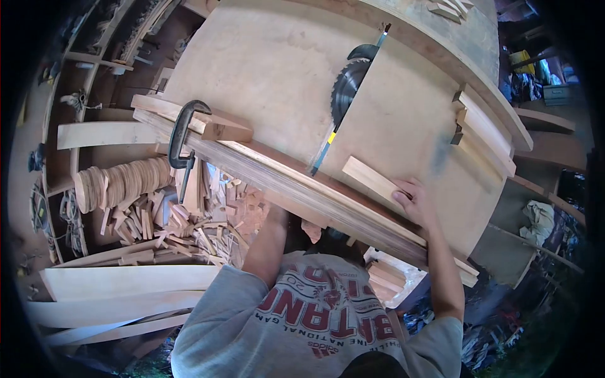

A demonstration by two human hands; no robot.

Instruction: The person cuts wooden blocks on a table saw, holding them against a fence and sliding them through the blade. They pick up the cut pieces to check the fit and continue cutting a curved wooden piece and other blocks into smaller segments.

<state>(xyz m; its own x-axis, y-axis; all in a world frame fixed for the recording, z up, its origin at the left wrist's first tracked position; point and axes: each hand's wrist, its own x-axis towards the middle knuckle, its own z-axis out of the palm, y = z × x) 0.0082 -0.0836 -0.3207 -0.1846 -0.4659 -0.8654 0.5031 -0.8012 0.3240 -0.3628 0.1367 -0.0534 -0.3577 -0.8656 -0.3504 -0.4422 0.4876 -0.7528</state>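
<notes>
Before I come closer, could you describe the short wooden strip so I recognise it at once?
On the big pale saw table, find the round toothed blade. Nearer the grey shirt, to its right, is the short wooden strip. Only this piece of wood is in the right hand.

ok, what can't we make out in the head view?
All in the head view:
Left hand: hidden by the long boards along the table's near edge; only the left forearm shows.
Saw blade: lower part hidden by the tabletop.
Wood strip: near end covered by the right hand.
Wood pieces at the far side: group cut off by the frame's top edge.
</notes>
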